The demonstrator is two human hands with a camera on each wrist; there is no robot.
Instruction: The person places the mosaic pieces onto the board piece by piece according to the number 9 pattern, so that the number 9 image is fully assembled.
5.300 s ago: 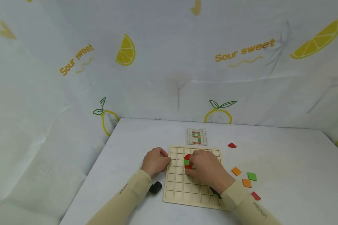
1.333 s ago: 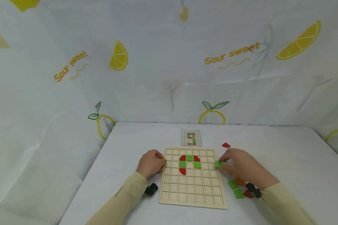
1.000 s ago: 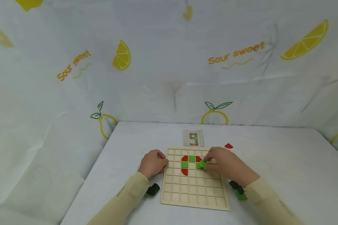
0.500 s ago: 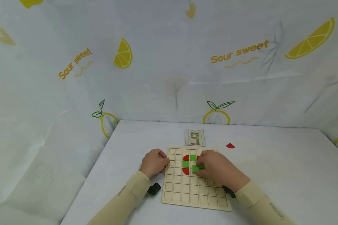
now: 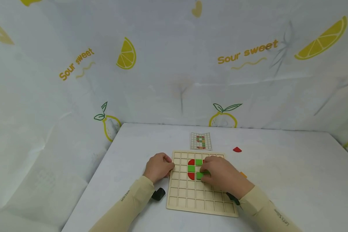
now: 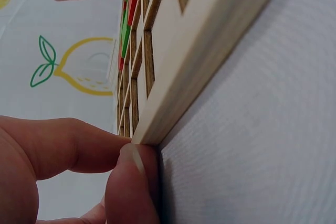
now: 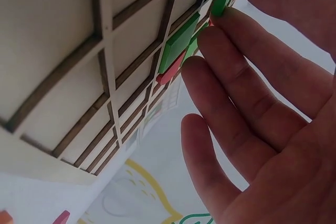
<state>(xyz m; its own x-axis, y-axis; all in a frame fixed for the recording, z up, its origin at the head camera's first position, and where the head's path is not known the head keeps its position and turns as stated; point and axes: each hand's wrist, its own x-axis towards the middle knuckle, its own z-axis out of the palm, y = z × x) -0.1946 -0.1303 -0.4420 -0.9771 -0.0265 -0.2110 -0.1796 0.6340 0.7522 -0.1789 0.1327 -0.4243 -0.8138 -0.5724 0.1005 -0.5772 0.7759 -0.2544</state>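
Observation:
A light wooden grid board (image 5: 191, 203) lies flat on the table. My left hand (image 5: 158, 168) pinches its left edge between thumb and forefinger; the left wrist view shows the fingertips (image 6: 107, 148) meeting at the board's rim. Over the upper middle of the grid, my right hand (image 5: 221, 175) pinches a green square tile (image 5: 199, 175) between thumb and forefinger, its other fingers (image 7: 220, 85) loosely bent. Just left of that tile sits a red quarter-round tile (image 5: 191, 176), below a green square (image 5: 191, 168) and another red quarter-round (image 5: 191, 162). My hand partly covers the tiles to the right.
A small pattern card (image 5: 201, 141) lies behind the board. A loose red tile (image 5: 237, 149) is to its right, and an orange tile (image 5: 243, 174) peeks out past my right hand. More loose tiles may be hidden by the right arm. White cloth printed with lemons hangs behind.
My right hand has carried a green square from the board's right edge to its middle. Compared with the oldest frame, more tiles stand in the upper rows. The left hand stays at the edge.

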